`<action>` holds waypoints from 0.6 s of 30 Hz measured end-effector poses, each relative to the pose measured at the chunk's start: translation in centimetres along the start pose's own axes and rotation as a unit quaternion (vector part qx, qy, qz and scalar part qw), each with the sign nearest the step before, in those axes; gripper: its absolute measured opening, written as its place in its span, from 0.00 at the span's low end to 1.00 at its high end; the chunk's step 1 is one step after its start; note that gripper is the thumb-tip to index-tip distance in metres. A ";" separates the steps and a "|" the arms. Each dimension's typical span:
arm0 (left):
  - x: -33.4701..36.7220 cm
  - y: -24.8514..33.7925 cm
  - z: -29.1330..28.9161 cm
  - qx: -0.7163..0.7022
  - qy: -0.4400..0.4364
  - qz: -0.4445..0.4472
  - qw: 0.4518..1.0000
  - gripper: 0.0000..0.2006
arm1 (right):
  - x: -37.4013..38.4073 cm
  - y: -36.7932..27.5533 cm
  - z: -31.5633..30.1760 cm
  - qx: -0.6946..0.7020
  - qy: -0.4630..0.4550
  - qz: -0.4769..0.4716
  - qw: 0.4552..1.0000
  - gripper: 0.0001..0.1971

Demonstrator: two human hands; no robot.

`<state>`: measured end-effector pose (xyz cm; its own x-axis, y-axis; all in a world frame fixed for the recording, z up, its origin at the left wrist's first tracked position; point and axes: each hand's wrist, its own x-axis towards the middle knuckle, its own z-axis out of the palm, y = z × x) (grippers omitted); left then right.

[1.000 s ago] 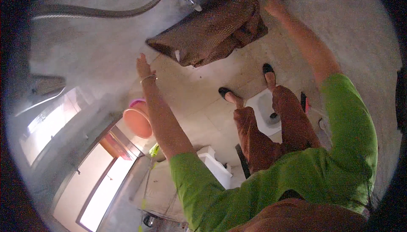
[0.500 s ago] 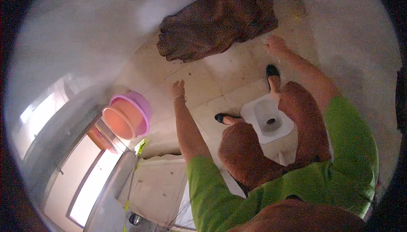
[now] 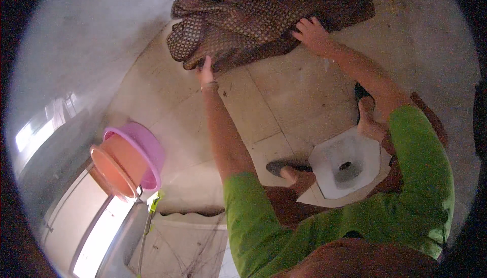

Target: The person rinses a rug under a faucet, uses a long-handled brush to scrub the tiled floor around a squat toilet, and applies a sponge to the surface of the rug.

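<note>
A large dark brown cloth [image 3: 243,19] with a grid-like texture lies rumpled on the tiled floor in front of me. At its near left corner is my left hand [image 3: 207,74], one finger stretched out along the edge; the other fingers show only in part. Farther right, my right hand [image 3: 312,35] has its fingers spread at the cloth's near edge, seemingly touching it. Neither hand is visibly closed around the fabric.
A white squat toilet [image 3: 350,176] is set in the floor between my feet. To the left, an orange basin [image 3: 114,169] leans against a purple tub [image 3: 147,148]. A green-headed mop or brush [image 3: 153,202] stands near them, close to a bright doorway [image 3: 104,240].
My view has moved closer to the cloth. Both hands have reached forward, from bare floor short of the cloth to its near edge. The cloth still lies on the floor.
</note>
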<state>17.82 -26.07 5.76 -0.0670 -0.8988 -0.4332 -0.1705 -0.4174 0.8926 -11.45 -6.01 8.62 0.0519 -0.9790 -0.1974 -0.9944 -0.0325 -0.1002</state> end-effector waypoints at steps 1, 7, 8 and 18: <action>-0.2 0.7 2.3 -0.006 -0.016 -0.001 1.000 0.24 | -0.6 1.7 1.4 -0.027 0.042 -0.012 0.999 0.19; -2.6 6.4 4.6 0.136 0.104 0.175 0.970 0.14 | -1.7 2.1 -2.6 0.164 0.173 0.072 0.968 0.08; -2.1 6.9 3.3 0.135 0.106 0.180 0.969 0.14 | -1.9 2.4 -3.2 0.229 0.260 0.080 0.935 0.07; -7.1 11.0 -8.9 0.379 -0.060 0.286 0.878 0.16 | -12.3 2.3 -6.9 0.246 0.087 -0.050 0.964 0.08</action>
<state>25.19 -25.49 19.74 -0.4501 -0.8929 0.0088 -0.6780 0.3481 0.6474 -14.98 4.61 17.58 0.0859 -0.9963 -0.0005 -0.8197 -0.0704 -0.5684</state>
